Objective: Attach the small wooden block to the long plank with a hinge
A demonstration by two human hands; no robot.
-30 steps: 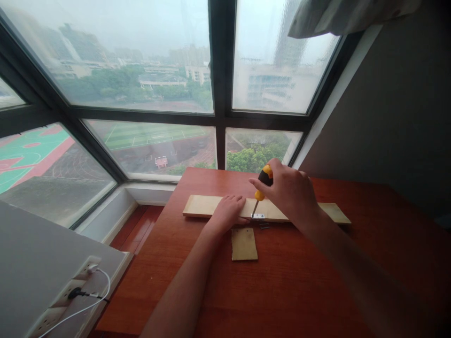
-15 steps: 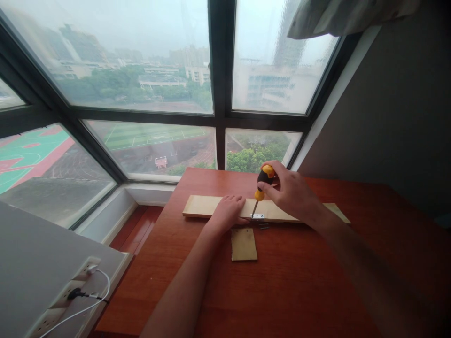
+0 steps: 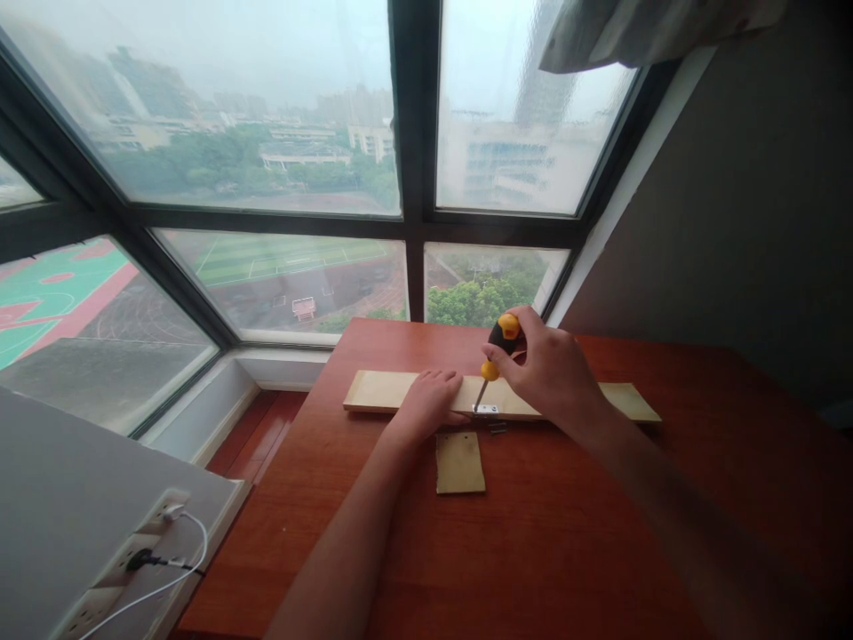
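Observation:
A long pale wooden board (image 3: 378,391) lies across the table. My left hand (image 3: 428,402) grips it left of the middle, fingers over the top and thumb along the near edge. In my right hand (image 3: 554,366) is a yellow and black screwdriver (image 3: 490,370), held tilted by its handle. Its shaft points down to the left end of a small silver hinge (image 3: 489,410) at the board's near edge; the tip's exact contact is too small to make out. Several screws (image 3: 498,428) lie just in front of the hinge.
A small rectangular wooden piece (image 3: 459,464) with a hole near its far edge lies before the board on the reddish-brown table (image 3: 533,533). Large windows stand beyond the table. At left, plugs and a white cable (image 3: 193,524) hang from wall sockets.
The screwdriver's handle has turned slightly and my right hand has shifted and rolled a little around it. My left hand and the board keep their places; the view has moved slightly.

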